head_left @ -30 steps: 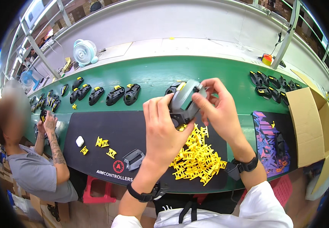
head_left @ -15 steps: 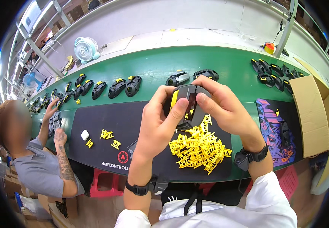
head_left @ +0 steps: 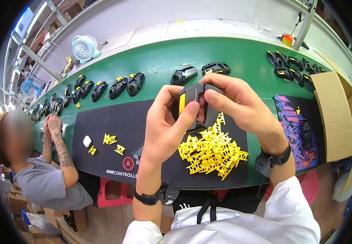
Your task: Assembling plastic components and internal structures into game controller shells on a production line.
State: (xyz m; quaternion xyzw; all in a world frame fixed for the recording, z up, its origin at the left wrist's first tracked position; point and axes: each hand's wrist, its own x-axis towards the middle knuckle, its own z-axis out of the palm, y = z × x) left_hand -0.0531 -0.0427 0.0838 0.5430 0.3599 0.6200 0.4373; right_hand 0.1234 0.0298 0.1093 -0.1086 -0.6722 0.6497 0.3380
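Both hands held one dark grey plastic shell (head_left: 198, 106) up over the black mat (head_left: 115, 122), just above the heap of yellow clips (head_left: 210, 151). The left hand (head_left: 166, 126) was wrapped round its left side, thumb pressed on the face next to a yellow insert, while the right hand (head_left: 241, 103) gripped the top and right edge, fingers closed on it. The shell looked light, stiff and smooth (likely a bit slippery), so the outer edges seemed the safest hold. More shells (head_left: 115, 86) lay on the green belt (head_left: 159, 61)
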